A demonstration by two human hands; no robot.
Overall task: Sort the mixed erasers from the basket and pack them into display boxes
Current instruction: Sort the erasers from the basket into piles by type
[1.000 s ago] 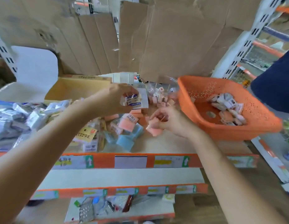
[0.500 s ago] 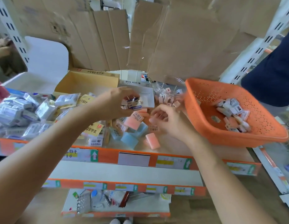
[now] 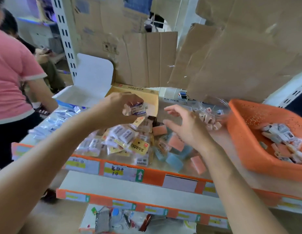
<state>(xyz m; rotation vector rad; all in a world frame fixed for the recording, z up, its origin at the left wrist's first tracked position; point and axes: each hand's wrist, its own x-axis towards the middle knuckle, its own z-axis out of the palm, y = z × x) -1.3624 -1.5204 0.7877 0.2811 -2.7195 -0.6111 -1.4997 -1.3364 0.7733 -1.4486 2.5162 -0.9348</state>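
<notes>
Orange basket (image 3: pixel 244 115) same spot at R, mixed erasers (image 3: pixel 281 137) inside. L hand (image 3: pixel 116 110) still grips small eraser stack (image 3: pixel 137 109), now up by yellow display box (image 3: pixel 152 100). R hand (image 3: pixel 185 127) now empty, fingers spread wide; its pink eraser (image 3: pixel 198 164) lies on shelf (image 3: pixel 153 176).

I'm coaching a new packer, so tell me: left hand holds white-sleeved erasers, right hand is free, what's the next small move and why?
Probably lower the erasers pinched in the left hand into the open yellow box right behind them; the right hand is empty and open, free to fetch more from the orange basket.
</notes>
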